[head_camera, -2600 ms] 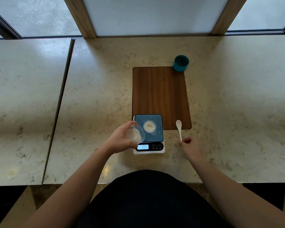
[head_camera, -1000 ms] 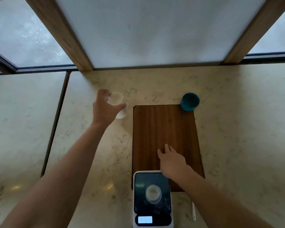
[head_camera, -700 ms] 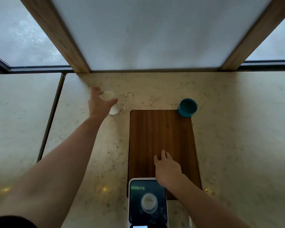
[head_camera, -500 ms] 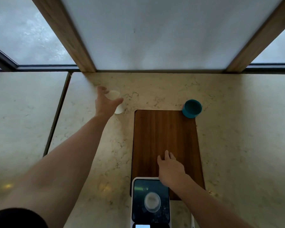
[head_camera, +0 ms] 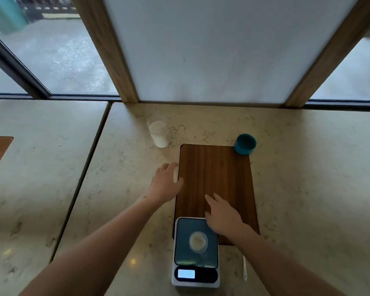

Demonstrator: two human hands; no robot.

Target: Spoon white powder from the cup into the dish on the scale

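Observation:
A clear cup (head_camera: 158,133) holding white powder stands alone on the stone counter, far left of the wooden board. The small round dish (head_camera: 198,241) with powder in it sits on the scale (head_camera: 195,253) near the counter's front. My left hand (head_camera: 165,184) hovers empty with fingers apart, well short of the cup, at the board's left edge. My right hand (head_camera: 222,214) rests flat and empty on the board, just beyond the scale's far right corner. The white spoon (head_camera: 244,267) lies on the counter right of the scale, partly hidden by my right forearm.
A wooden board (head_camera: 216,189) is set into the counter (head_camera: 308,189). A teal cup (head_camera: 245,144) stands at its far right corner. A seam (head_camera: 88,165) splits the counter from a second slab on the left. Window frames rise behind the far edge.
My left hand let go of the cup at the far left of the board and drew back toward me, empty. My right hand stayed on the board.

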